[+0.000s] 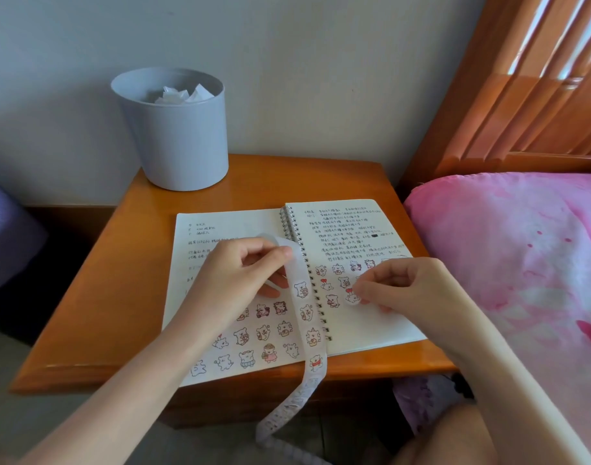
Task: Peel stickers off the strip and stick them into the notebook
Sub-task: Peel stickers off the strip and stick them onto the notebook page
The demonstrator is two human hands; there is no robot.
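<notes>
— Found the long translucent white strip of little bear stickers (307, 313) where?

— Pinched near its top between thumb and forefinger of the left hand (250, 263), other fingers curled under. Hung from there across the wire spiral of the open white spiral-bound notebook (371, 333) and off the front edge of the table, down toward the floor.

— And judged it how, for handling?

— Featherlight and limp, probably. No stiffness to speak of, likely slick on the backing, easy to crease or tear. Best held close to the next sticker, to keep that stretch taut.

— Saw the right hand (401, 286) doing what?

— Curled too, fingertips closed on one small white bear sticker (352, 298) low over the right-hand page, beside rows already stuck down. Could not tell whether touching the paper yet. Tacky underneath, presumably, and apt to fold onto itself; better gripped by the very edge and laid down from one side.

— Noted what about the surface?

— Glossy orange-brown wooden bedside table (119, 297), flat and hard, good backing for pressing. Notebook lying open and flat on it, handwriting up top on both pages, stickers below.

— And round about?

— Pale grey round plastic bin (180, 139) holding crumpled white paper at the back left corner, against a pale wall. Pink patterned bedspread (505, 263) and slatted wooden headboard (522, 95) close on the right.
</notes>
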